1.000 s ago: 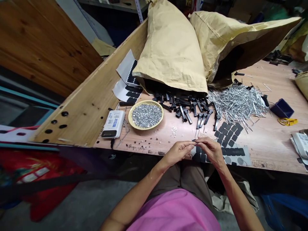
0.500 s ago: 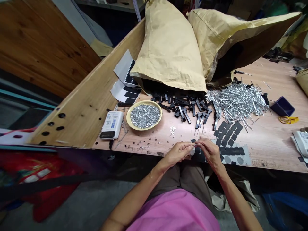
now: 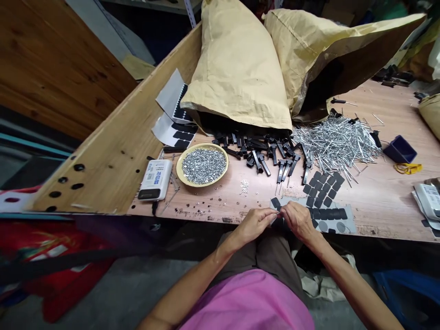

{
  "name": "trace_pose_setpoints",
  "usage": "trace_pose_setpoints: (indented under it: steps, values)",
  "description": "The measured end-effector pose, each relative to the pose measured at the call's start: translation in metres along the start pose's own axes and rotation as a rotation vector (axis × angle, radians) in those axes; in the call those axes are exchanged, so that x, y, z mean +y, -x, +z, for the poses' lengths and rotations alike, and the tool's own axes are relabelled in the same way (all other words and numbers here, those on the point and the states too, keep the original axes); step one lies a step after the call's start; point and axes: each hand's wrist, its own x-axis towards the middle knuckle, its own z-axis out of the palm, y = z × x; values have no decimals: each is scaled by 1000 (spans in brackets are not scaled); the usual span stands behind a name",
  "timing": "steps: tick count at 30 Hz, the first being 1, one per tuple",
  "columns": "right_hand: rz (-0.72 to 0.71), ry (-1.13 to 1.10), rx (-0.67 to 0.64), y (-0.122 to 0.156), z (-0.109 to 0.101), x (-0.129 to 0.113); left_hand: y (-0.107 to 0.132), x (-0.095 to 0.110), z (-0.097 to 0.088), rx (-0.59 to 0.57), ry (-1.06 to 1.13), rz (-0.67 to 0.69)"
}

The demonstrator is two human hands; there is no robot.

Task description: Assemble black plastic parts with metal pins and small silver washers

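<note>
Both hands meet just over the front edge of the table, fingertips almost touching. My left hand (image 3: 256, 223) pinches a thin metal rod (image 3: 277, 212), most of it hidden by the fingers. Closed around the other end of it is my right hand (image 3: 298, 221), its fingers curled inward. Beneath and beside them lies a grey backing sheet (image 3: 349, 220) with black adhesive pads (image 3: 328, 214). A small cluster of washers (image 3: 244, 186) rests beyond my left hand.
A yellow bowl (image 3: 178, 172) holds many small metal washers. Behind are black plastic parts (image 3: 263, 158), a heap of metal rods (image 3: 338, 140) and two large paper sacks (image 3: 240, 68). A white boxy device (image 3: 155, 179) stands left, a dark blue tray (image 3: 400, 149) right. A wooden board (image 3: 113, 137) borders the left.
My right hand has turned slightly and its fingers have curled more tightly around the rod. The hands stay together; the whole view has shifted a little.
</note>
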Motion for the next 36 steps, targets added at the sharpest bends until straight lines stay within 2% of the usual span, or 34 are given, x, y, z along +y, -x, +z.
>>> trace_pose_setpoints:
  steps: [5, 8, 10, 12, 15, 17, 20, 22, 24, 26, 28, 30, 33, 36]
  values:
    - [93, 160, -20, 0, -1, -4, -1, 3, 3, 38, -109, 31]
    - [271, 198, -55, -4, -11, -5, -2, 2, 2, 54, -28, -21]
    - [370, 115, -51, -7, -19, -5, -3, 3, 1, 49, 18, -51]
    - [363, -44, -56, -10, -25, -6, -3, 4, -1, 42, 26, -58]
    - [261, -190, -69, -13, -25, -9, -4, 6, -2, 52, 14, -44]
    - [202, -93, -60, -14, -20, -11, -4, 6, -2, 70, -4, -25]
    - [108, 192, -43, -15, -8, -13, -3, 3, 3, 119, -53, 19]
    - [92, 318, -33, -15, -3, -13, -3, 0, 7, 156, -58, 35]
    - [153, 375, -28, -14, -2, -15, -3, -1, 11, 184, 0, 6]
    - [301, 373, -9, -10, -5, -19, -3, 1, 12, 194, 146, -62]
    - [518, 278, 34, -3, -9, -28, -5, 7, 13, 197, 342, -122]
    - [715, 34, 70, 4, -9, -42, -6, 13, 14, 198, 519, -134]
    - [849, -467, 113, 14, -1, -64, -7, 20, 22, 185, 651, -113]
    - [950, -765, 171, 21, 7, -77, -4, 19, 33, 193, 651, -123]
